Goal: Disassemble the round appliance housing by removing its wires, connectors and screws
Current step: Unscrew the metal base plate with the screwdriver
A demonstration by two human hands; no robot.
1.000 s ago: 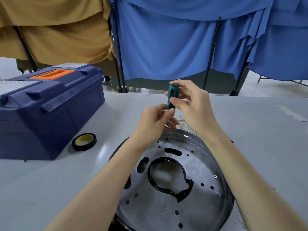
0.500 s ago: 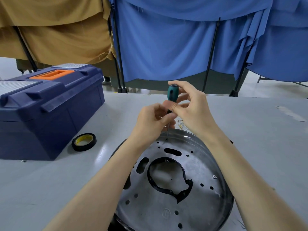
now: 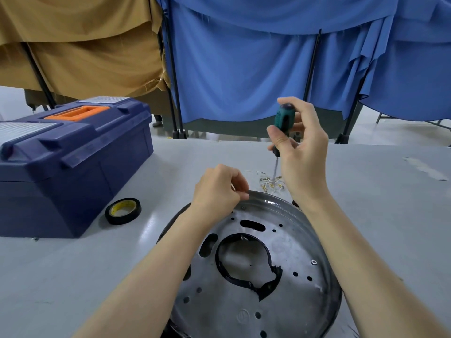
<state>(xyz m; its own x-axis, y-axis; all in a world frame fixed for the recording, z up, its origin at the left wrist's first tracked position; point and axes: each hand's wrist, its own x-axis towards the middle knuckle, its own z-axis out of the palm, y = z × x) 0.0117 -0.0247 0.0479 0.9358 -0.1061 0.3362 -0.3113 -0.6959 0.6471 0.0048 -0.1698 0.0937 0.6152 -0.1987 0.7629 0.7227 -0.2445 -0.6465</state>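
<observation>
The round metal housing (image 3: 290, 245) lies flat on the grey table, near me, with a black ring (image 3: 220, 264) lining its central opening. One screw (image 3: 242, 208) sits by the far rim and another (image 3: 314, 262) on the right side. My right hand (image 3: 303, 154) grips a green-handled screwdriver (image 3: 284, 119), held upright above the table just beyond the housing's far rim. My left hand (image 3: 219, 191) hovers over the far rim with its fingers curled. Its fingertips are close to the near screw, and I see nothing in them.
A small heap of loose wires and yellow connectors (image 3: 271, 184) lies just beyond the housing. A blue toolbox (image 3: 73, 167) with an orange handle stands at the left, with a black tape roll (image 3: 123, 211) beside it. Blue and tan curtains hang behind the table.
My right hand lifted the screwdriver up and to the right, off the housing. My left hand let go of the shaft and dropped to the far rim.
</observation>
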